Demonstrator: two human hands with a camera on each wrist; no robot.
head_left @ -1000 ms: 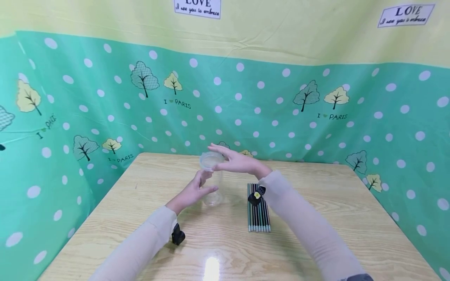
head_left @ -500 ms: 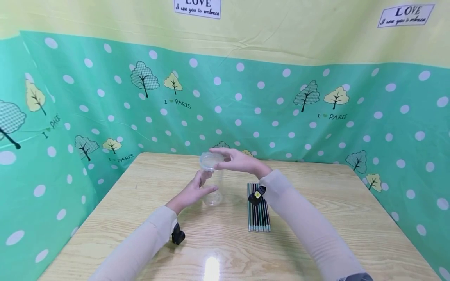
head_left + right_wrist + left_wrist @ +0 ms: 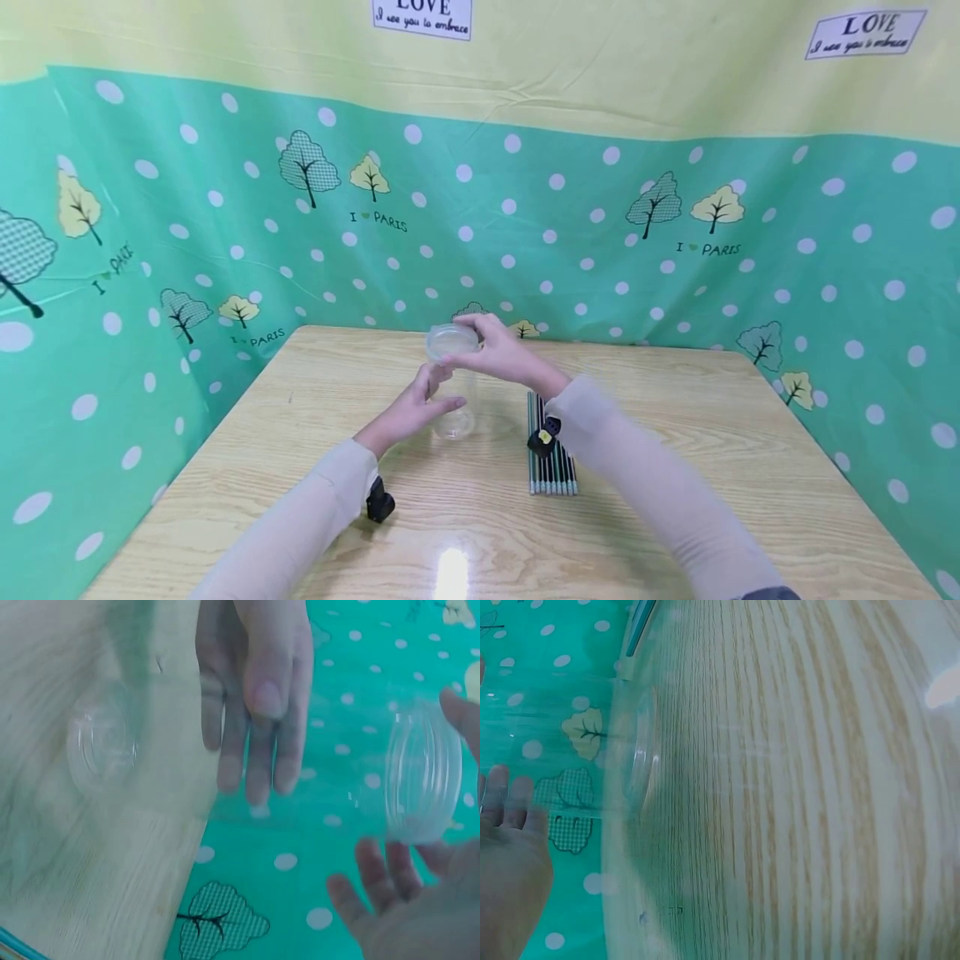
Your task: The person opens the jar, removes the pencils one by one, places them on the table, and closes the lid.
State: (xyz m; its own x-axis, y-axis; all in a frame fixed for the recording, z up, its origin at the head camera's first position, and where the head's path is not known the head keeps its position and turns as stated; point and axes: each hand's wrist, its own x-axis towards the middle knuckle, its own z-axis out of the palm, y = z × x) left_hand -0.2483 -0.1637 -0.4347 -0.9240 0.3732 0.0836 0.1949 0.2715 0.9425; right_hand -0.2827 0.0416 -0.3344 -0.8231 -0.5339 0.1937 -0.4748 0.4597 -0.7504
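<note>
A tall clear plastic jar stands upright on the wooden table, its lid on top. My left hand holds the jar's side, thumb in front and fingers behind, as the right wrist view shows. Up at the top, my right hand grips the lid by its edge, thumb on the near side and fingers on the far side. The right wrist view shows the ridged lid between thumb and fingers. In the left wrist view the jar's wall is see-through, with the left palm beside it.
A row of dark and green pencils lies on the table right of the jar, partly under the right forearm. A green dotted curtain hangs behind the table's far edge and along both sides.
My right hand has tilted, its wrist dropping slightly, and its fingers and thumb have come in round the lid's edge. The left hand, jar and pencils stay put.
</note>
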